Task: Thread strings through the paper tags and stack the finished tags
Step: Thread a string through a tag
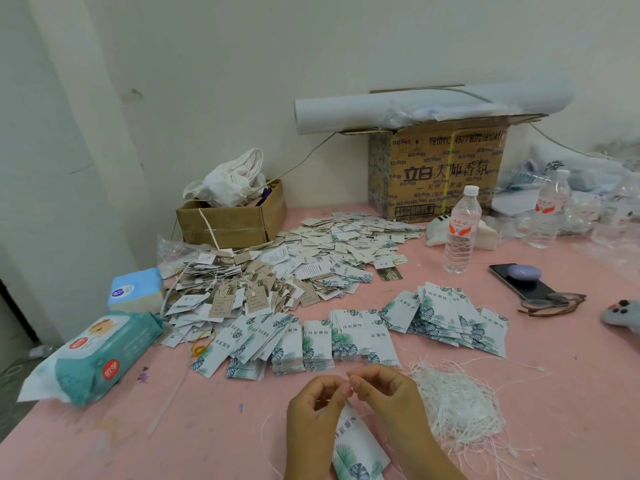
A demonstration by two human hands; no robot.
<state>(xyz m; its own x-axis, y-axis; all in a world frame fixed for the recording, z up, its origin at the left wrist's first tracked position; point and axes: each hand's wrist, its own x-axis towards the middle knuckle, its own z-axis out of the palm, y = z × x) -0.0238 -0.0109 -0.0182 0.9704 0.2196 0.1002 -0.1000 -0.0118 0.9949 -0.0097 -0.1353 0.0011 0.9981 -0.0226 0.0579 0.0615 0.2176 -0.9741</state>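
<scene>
Head view, grip first. The left hand [313, 410] is low at the near edge of the pink bench [225, 427], fingers curled, its grip pinching the upper end of one paper tag [356, 445]. This tag is a stiff white card with green leaf print and dark characters, and it slants down towards the viewer between the two wrists. The right hand [388, 393] is just beside the left, fingertips nearly meeting. Its thumb and forefinger are pressed together at the tag's top edge; what lies between them is too small to tell. Just right of that hand lies a loose tangle of thin white strings [457, 407].

Surroundings, left to right:
- A soft teal pack of wet wipes [100, 355] lies at the left edge, with a blue tissue box [135, 285] behind it.
- A small open cardboard box [235, 220] stands by the wall, holding crumpled white cloth [232, 178].
- A heap of strung tags [235, 282] lies in front of the box.
- A wider scatter of loose tags [346, 237] spreads to the right of that heap.
- Rows of leaf-print tags [311, 341] lie fanned between the hands and the heaps.
- A further fan of the same tags [450, 317] lies to the right.
- A large printed carton [436, 168] stands against the wall, carrying a pale paper roll [415, 105].
- A clear plastic water bottle [460, 230] stands upright in front of it.
- A dark phone [523, 282] lies flat with a purple case [524, 271] on it.
- A pair of brown glasses [550, 303] lies touching the phone's near end.
</scene>
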